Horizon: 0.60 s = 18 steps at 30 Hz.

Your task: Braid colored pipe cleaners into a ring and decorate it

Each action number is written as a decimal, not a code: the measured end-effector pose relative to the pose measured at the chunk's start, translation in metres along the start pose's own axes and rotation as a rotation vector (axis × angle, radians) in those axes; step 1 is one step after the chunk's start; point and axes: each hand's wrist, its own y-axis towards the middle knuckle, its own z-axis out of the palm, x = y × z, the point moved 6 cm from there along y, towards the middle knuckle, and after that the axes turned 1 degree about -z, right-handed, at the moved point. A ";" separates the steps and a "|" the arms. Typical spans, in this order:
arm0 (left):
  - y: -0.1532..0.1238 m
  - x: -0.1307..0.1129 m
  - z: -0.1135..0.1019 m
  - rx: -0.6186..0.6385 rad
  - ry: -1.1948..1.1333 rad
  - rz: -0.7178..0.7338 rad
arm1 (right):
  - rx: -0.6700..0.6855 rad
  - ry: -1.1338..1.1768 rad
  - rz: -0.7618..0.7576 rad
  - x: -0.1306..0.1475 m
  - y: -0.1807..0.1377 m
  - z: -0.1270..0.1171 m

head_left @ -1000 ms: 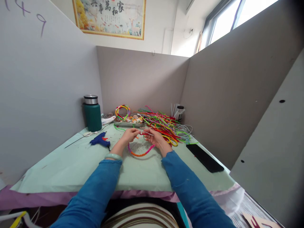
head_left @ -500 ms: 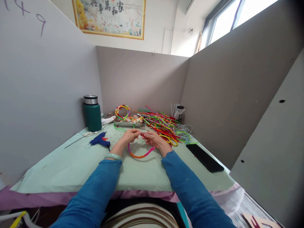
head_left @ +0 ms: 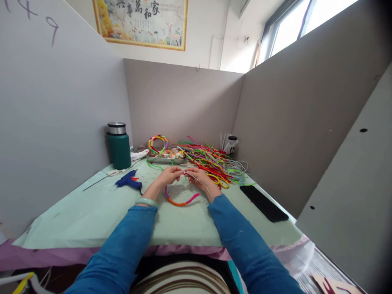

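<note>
My left hand [head_left: 169, 175] is closed, pinching a partly wrapped hoop [head_left: 180, 203] at its upper part. Fuzzy pipe cleaner covers the hoop's lower curve in purple, orange and pink, and its pink end points right, free below my right wrist. Close by on the right, my right hand [head_left: 198, 178] is closed too, its fingertips on a bit of red pipe cleaner [head_left: 185, 173] at the hoop's bare, pale strip [head_left: 192, 176]. My fingers hide part of where the red meets the strip. The hoop's lower curve is just above the table.
A blue glue gun [head_left: 130, 181] lies left, near a green bottle [head_left: 119, 145]. Behind my hands are a metal tray [head_left: 167, 161] of small decorations, a finished-looking colourful hoop [head_left: 158, 145] and piled pipe cleaners [head_left: 208, 157]. Yellow-handled scissors [head_left: 225, 182] and a black phone-like slab [head_left: 263, 203] lie right.
My fingertips have moved slightly apart at the red pipe cleaner, and more of the pale strip shows by my right hand. The hoop hangs almost as before.
</note>
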 end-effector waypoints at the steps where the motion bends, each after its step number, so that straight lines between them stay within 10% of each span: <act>1: 0.000 0.000 0.001 0.006 -0.024 0.001 | 0.004 0.005 0.003 0.000 0.000 0.000; 18: -0.005 -0.002 0.013 0.161 -0.095 -0.015 | -0.043 0.014 -0.048 0.001 0.002 -0.003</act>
